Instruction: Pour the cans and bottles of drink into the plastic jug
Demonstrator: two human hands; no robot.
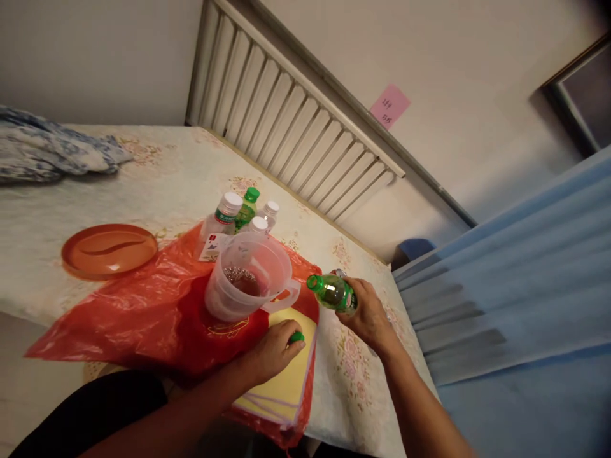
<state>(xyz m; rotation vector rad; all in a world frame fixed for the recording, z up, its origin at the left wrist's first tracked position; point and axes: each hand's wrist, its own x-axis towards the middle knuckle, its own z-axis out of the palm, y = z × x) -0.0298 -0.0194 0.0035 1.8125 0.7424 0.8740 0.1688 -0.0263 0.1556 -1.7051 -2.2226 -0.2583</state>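
My right hand [367, 312] is wrapped round a green plastic bottle [331, 292], tilted so that its uncapped mouth points left toward the jug. Between the thumb and fingers of my left hand [277, 350] is a green bottle cap [296, 337]. Just beyond that hand stands a translucent plastic jug [224, 296] with dark, bubbly liquid [242, 281] inside, its handle facing right. Behind the jug are a large white-capped bottle [230, 205], a green-capped bottle [251, 196] and two smaller white-capped bottles [272, 208], partly hidden by it.
Under the jug lies a red plastic bag [138, 305], with yellow sheets [286, 381] at its right. An orange lid [109, 251] rests to the left on the flowered tablecloth [181, 165]. Patterned cloth [52, 146], a radiator [286, 108] and a blue curtain [501, 273] surround the table.
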